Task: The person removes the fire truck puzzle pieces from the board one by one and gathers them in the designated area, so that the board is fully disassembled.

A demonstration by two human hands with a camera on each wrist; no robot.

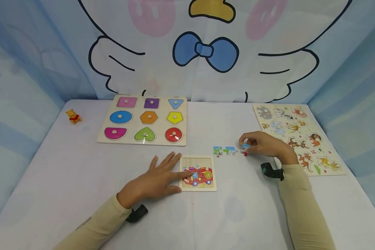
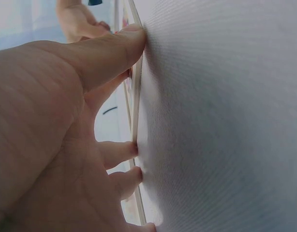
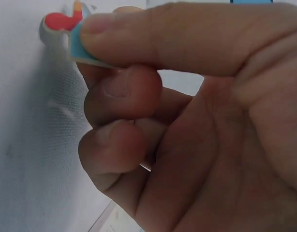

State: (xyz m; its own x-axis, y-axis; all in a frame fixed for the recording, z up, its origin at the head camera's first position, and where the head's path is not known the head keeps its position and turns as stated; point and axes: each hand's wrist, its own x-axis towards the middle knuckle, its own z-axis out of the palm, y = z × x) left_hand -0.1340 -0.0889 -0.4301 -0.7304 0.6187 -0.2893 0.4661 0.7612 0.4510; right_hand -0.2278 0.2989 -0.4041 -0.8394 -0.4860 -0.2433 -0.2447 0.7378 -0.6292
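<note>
- Tabletop [image 1: 234, 229] in white cloth; small wooden puzzle tray [image 1: 197, 189] lies flat nr its middle, well in from L & R edges.
- L hand [image 1: 154, 178]: fingers straight & spread, gripping nothing. One fingertip rests on red vehicle pic [image 1: 203, 180] in tray; thumb touches tray's side nr its near L corner (per L wrist view); other fingertips lie around tray's far L corner, out on the cloth.
- Tray recess: vehicle pcs take up lower part, bare wood shows along far side.
- R hand [image 1: 264, 146]: fingers curled in, thumb & finger pinching small blue pc [image 1: 246, 146] w/ a red bit, out past tray's far R corner. Can't tell if pc touches cloth.
- Btwn that corner & R hand, 2 loose pcs in a row: blue/green pc [image 1: 217, 150] just beside the corner, then second loose pc [image 1: 228, 150], also blue w/ green.
- Knob-shape board [image 1: 162, 125]: at tabletop's far edge, L of centre; 9 coloured shapes, each w/ a knob.
- Animal board [image 1: 305, 133]: tabletop's far R corner, running along R edge, partly hidden by R hand & sleeve.
- Toy bear [image 1: 74, 117], yellow w/ red top: nr tabletop's far L corner.
- Curtain [image 1: 206, 83] behind far edge, w/ blue bow printed on it.
</note>
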